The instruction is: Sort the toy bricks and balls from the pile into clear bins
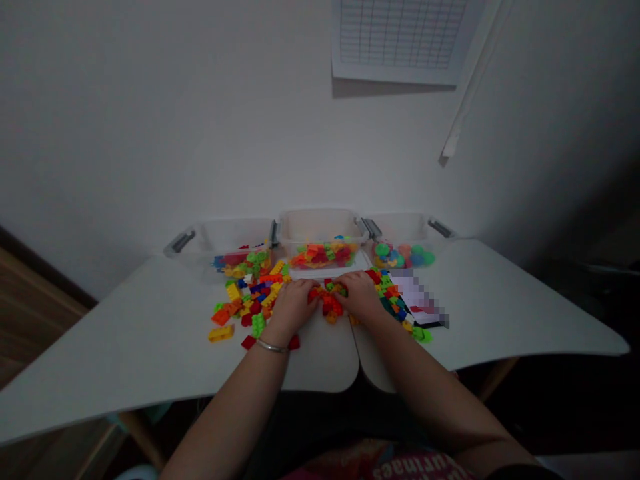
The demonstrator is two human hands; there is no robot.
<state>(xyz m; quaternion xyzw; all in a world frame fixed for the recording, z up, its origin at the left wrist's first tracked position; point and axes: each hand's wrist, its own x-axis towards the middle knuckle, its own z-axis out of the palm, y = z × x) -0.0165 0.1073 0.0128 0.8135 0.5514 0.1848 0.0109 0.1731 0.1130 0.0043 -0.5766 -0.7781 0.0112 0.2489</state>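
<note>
Both hands are over the middle of the white table, on either side of a small cluster of red and orange blocks (332, 307). My left hand (295, 303), with a bracelet at the wrist, has its fingers bent round the left side of the cluster. From the right, my right hand (361, 293) curls its fingers against the same cluster. The exact pieces at the fingertips are too small to tell. Many coloured blocks (257, 290) lie left of my left hand, and more blocks (393, 293) lie beyond my right forearm.
Behind the hands stand a left clear bin (230, 233), a middle clear bin (323, 223) and a right clear bin (405, 227), each with coloured pieces. A flat pale object (415, 293) lies at the right. The white table (320, 367) has a seam near its front edge.
</note>
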